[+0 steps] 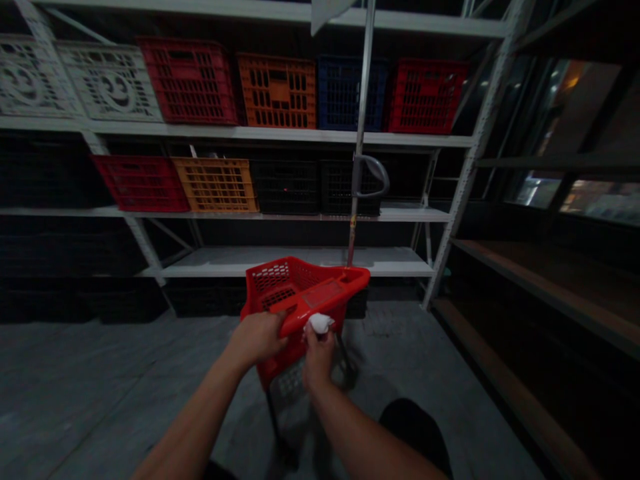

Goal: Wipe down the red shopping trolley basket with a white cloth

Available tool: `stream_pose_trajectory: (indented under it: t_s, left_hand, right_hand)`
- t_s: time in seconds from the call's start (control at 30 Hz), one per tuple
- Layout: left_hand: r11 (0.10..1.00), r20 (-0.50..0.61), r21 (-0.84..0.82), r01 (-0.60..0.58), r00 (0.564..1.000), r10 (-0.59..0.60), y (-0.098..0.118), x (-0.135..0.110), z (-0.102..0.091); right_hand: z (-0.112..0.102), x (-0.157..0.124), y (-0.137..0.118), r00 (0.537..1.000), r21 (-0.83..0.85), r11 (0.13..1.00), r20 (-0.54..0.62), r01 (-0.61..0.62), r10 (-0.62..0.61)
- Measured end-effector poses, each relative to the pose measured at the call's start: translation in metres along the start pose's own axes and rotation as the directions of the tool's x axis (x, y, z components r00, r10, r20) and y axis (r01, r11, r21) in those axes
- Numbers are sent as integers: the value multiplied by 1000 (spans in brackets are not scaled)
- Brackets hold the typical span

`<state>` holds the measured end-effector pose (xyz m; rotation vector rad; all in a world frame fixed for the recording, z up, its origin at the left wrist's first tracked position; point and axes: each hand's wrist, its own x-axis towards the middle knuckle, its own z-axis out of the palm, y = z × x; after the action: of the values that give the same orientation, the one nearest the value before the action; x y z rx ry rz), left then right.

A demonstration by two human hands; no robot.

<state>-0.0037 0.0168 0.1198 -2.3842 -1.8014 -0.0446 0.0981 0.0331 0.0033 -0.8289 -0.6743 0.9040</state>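
A red plastic shopping basket [320,293] sits on a wheeled frame in front of me, tilted slightly toward me. My left hand [257,337] grips its near rim, fingers curled over the edge. My right hand [318,357] is closed around a small white cloth [319,324] and presses it against the basket's near rim. A long metal handle pole [361,133] rises from the basket's far right corner, with a grey loop grip partway up.
Grey metal shelving [280,135] faces me, holding red, orange, blue, white and black crates. Wooden shelves [550,280] run along the right side. The concrete floor [100,387] spreads to the left. My dark knee shows at the lower right.
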Motion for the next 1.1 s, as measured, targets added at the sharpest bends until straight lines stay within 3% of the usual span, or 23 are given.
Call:
stream_pose_trajectory:
  t_s: [0.1,0.2,0.3,0.37,0.47,0.6,0.67,0.73,0.83,0.9,0.97,1.1]
  left_hand:
    - [1000,27,-19,8,1000,-8,-3,-2,-2]
    - [999,50,-37,-1,999,2,-9,-5,-5]
    - [999,51,-38,-15,999,17,-19,-8,-5]
    - [999,43,-41,-33,998,35,-28,-10,-5]
    - [997,46,-64,-51,997,54,-39,-14,-4]
    - [998,-14,-57,37,999,-38,-42,-19,-5]
    - [997,-122,-41,61,990,-65,-33,-20,-7]
    - [997,-222,-47,66,972,-75,-19,-19,-9]
    - [992,-306,-108,65,947,-96,10,-10,-12]
    - [987,-351,-150,55,930,-105,28,0,-10]
    - [982,-361,-171,75,923,-134,41,10,-5]
    - [976,-375,-145,165,904,-208,51,19,6]
  right_hand:
    - [2,7,-11,999,58,998,-37,20,-18]
    - [-8,46,-29,991,79,995,-125,53,-42]
    - [-29,95,-49,979,-71,990,-152,125,-134]
    - [-44,123,-64,969,-257,945,-90,201,-230]
    - [-59,146,-89,938,-539,772,116,336,-327]
    - [-56,148,-110,835,-733,411,416,543,-361]
    - [-50,146,-115,779,-703,337,544,626,-312]
    - [-45,147,-120,717,-636,361,678,682,-163]
    - [-42,155,-131,543,-534,415,833,737,108]
    - [-42,162,-141,473,-501,368,864,783,172]
    - [-42,169,-148,458,-495,258,868,830,192]
    - [-38,176,-148,506,-527,30,830,849,235]
